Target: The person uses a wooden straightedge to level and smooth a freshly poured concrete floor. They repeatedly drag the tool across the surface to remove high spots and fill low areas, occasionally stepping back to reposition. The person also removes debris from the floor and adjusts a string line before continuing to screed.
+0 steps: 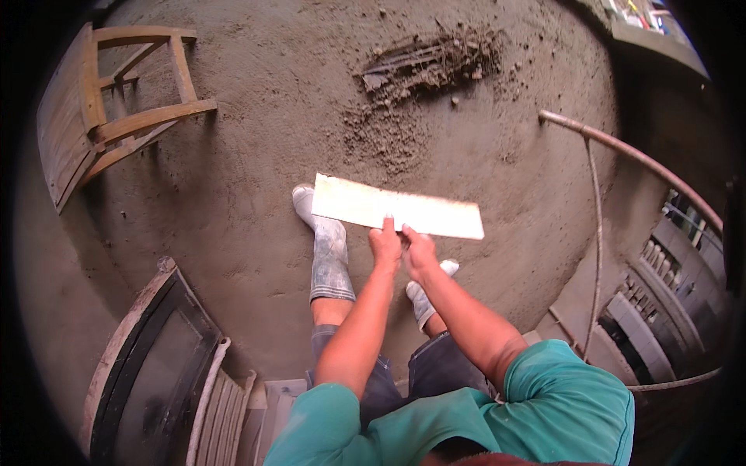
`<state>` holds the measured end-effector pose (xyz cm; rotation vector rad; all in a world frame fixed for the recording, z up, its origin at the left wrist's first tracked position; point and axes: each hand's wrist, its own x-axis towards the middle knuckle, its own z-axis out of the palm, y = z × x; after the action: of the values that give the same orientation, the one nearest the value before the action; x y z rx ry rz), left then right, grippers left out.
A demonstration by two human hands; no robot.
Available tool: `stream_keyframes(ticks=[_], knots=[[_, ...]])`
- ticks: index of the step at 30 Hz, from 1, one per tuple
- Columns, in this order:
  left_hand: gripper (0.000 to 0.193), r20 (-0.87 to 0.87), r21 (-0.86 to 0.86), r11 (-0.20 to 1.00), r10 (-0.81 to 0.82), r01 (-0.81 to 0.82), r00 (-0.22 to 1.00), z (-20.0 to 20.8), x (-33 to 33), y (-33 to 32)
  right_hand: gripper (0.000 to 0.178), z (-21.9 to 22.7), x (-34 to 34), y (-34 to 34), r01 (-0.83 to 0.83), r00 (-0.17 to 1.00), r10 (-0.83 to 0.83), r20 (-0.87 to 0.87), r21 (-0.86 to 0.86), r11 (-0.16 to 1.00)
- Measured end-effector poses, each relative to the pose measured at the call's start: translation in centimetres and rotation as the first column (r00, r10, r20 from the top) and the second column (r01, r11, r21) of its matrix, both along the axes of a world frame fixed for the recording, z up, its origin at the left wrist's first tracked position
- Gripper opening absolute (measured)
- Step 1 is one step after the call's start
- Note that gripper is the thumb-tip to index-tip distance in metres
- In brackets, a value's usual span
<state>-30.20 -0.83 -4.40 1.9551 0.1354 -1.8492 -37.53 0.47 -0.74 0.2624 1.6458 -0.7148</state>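
A pale rectangular board (404, 208) stretches out in front of me, bright with glare, tilting slightly down to the right. Both hands grip its near edge close to the middle, side by side. The thumb of my left hand (385, 247) lies on top of the board, and its other fingers are hidden. My right hand (420, 250) is closed on the same edge just to the right. Below the board is grey, wet-looking mortar or concrete (256, 248). My left boot (330, 252), smeared with grey, shows beyond the board's left end; my right boot (420, 301) stands nearer.
A wooden stool (116, 109) lies tipped over at the far left. Dirt-covered debris (435, 62) sits in a heap ahead. A long pipe frame (637, 159) rises at the right. Dark panels (155, 380) stand near left, with stacked grey pieces (649, 326) at right.
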Motion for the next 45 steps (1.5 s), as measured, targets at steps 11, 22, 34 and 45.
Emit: stream_keyframes(ticks=[11,22,34,45], knots=[[0.031,0.417,0.260,0.833,-0.552,0.488,0.722,-4.6,3.8,-2.6,0.019,3.4,-2.0,1.2,-0.625,0.779,0.606,0.161,0.122,0.771],[0.039,0.729,0.398,0.915,-0.275,-0.062,0.627,-18.9,-4.3,1.2,0.022,-1.7,-17.4,-12.5,-0.550,0.823,0.549,0.144,-0.038,0.834],[0.023,0.828,0.305,0.942,-0.335,0.140,0.450,-24.0,-13.4,-21.3,0.028,-0.1,-25.3,-19.9,-0.133,0.926,0.144,0.348,-0.053,0.990],[0.025,0.822,0.023,0.748,-0.392,0.664,0.413,-18.2,-25.2,-49.5,0.023,0.8,-26.7,-22.5,0.018,0.928,0.004,0.372,-0.056,0.998]])
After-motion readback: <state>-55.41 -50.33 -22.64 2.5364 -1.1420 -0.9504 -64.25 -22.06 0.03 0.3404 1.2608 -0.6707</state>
